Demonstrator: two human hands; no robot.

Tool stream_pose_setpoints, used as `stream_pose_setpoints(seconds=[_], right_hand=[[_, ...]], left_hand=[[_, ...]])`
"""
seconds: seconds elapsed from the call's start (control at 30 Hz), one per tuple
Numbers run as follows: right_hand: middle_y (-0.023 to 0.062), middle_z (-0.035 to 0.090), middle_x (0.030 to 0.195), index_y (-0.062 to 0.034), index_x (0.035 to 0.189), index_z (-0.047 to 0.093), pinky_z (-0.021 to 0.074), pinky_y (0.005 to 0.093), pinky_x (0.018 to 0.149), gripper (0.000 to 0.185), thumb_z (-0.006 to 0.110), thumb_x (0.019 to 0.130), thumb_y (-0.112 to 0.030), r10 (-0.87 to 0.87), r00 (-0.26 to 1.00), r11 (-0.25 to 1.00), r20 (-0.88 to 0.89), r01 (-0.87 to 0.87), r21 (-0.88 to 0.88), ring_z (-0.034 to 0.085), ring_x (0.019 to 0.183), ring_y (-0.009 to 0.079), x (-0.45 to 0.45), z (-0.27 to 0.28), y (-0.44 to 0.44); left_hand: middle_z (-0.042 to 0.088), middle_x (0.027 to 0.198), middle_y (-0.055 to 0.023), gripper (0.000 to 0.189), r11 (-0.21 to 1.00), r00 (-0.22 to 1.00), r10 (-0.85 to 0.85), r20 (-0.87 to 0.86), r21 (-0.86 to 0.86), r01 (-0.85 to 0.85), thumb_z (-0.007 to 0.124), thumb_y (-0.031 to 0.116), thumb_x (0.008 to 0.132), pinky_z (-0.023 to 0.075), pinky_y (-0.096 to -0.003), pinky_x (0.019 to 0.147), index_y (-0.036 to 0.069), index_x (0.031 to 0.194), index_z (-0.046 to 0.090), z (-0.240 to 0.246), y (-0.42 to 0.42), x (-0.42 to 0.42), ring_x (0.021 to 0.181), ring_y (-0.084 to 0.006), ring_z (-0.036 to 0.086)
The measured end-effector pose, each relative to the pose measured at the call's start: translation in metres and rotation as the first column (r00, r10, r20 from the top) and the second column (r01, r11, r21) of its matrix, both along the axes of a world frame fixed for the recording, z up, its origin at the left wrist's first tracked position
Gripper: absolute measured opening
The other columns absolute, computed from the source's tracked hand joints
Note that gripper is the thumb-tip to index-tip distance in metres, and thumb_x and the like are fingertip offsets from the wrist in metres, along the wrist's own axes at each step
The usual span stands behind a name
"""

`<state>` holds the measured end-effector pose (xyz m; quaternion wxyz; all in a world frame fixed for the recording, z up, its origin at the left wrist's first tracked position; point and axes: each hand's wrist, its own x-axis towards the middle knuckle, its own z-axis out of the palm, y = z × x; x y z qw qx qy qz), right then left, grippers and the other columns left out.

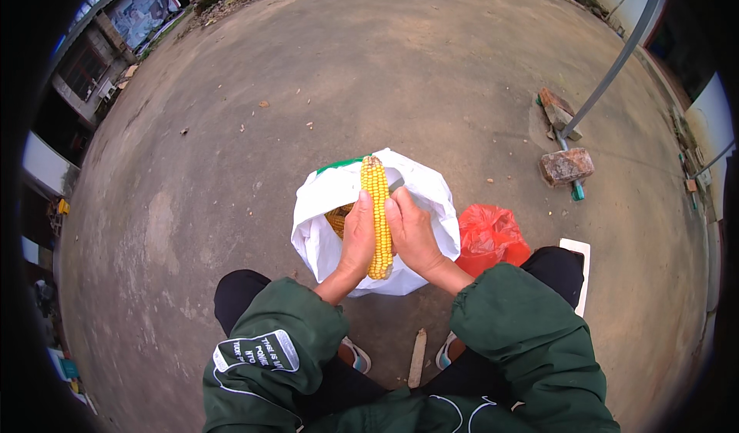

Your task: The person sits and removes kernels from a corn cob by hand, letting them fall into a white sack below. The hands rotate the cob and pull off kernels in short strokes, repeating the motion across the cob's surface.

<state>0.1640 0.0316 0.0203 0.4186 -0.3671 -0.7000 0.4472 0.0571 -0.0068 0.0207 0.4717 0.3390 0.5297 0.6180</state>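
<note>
An ear of yellow corn [378, 219] is held between my two hands, its kernels in neat rows and its long axis pointing away from me. My left hand [358, 236] grips its left side, thumb laid along the kernels. On the other side my right hand [414, 231] is closed around it, with the thumb and bent fingers against the kernels. Beneath both hands a white woven sack [323, 248] stands with its mouth rolled outward. More corn ears [336, 220] show inside the sack at the left; the rest of its contents is hidden.
A red plastic bag [493, 236] stands right of the sack, near my right knee. Beyond it, bricks [567, 166] weigh down the foot of a metal pole [606, 75]. A flat wooden stick [417, 358] lies between my feet. Crumbs and stones dot the concrete ground [231, 161].
</note>
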Motion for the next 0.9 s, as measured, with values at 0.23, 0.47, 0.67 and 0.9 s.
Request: stream_pose_setpoints(seconds=[0.23, 0.47, 0.67, 0.9], right_hand=[[0.026, 0.058, 0.074, -0.0045, 0.094, 0.042, 0.0438, 0.0515, 0.06, 0.02, 0.044, 0.102, -0.023, -0.008, 0.999, 0.999, 0.031, 0.006, 0.046, 0.059, 0.072, 0.047, -0.0024, -0.0065, 0.0022], [0.0258, 0.057, 0.072, -0.005, 0.094, 0.042, 0.0429, 0.0529, 0.058, 0.019, 0.044, 0.102, -0.022, -0.005, 0.999, 0.998, 0.042, 0.002, 0.063, 0.059, 0.07, 0.047, -0.0008, -0.0091, 0.0035], [0.0203, 0.055, 0.072, -0.0039, 0.092, 0.042, 0.0437, 0.0447, 0.059, 0.019, 0.043, 0.103, -0.019, -0.015, 0.999, 0.997, 0.029, 0.012, 0.077, 0.059, 0.066, 0.0369, -0.0012, -0.0108, 0.0054], [0.0217, 0.056, 0.07, -0.0027, 0.091, 0.042, 0.0437, 0.0459, 0.058, 0.026, 0.044, 0.103, -0.025, -0.008, 0.998, 1.0, -0.069, 0.007, -0.019, 0.061, 0.068, 0.0419, -0.0012, -0.0039, 0.0088]], left_hand=[[0.059, 0.092, -0.0044, 0.053, 1.0, 0.999, 0.009, -0.048, 0.009, -0.009, 0.029, 0.044, 0.106, 0.0462, -0.0249, 0.072, 0.0, 0.114, 0.055, -0.0085, 0.0024, -0.0021, 0.079, -0.0093, 0.055], [0.059, 0.107, -0.0075, 0.06, 0.998, 0.996, -0.055, -0.069, -0.04, 0.052, 0.027, 0.05, 0.105, 0.0474, -0.0264, 0.08, -0.001, 0.126, 0.051, -0.0101, 0.0018, -0.0056, 0.092, -0.0117, 0.057], [0.058, 0.089, -0.0032, 0.053, 0.997, 1.0, 0.027, 0.016, -0.066, -0.026, 0.03, 0.046, 0.106, 0.046, -0.0248, 0.069, 0.0, 0.116, 0.055, -0.0095, 0.0056, -0.0003, 0.077, -0.0085, 0.054], [0.057, 0.072, -0.0048, 0.054, 0.999, 0.999, -0.035, -0.007, -0.028, 0.034, 0.027, 0.049, 0.105, 0.0459, -0.0245, 0.05, 0.002, 0.107, 0.054, -0.0049, 0.0078, -0.0034, 0.056, -0.0106, 0.056]])
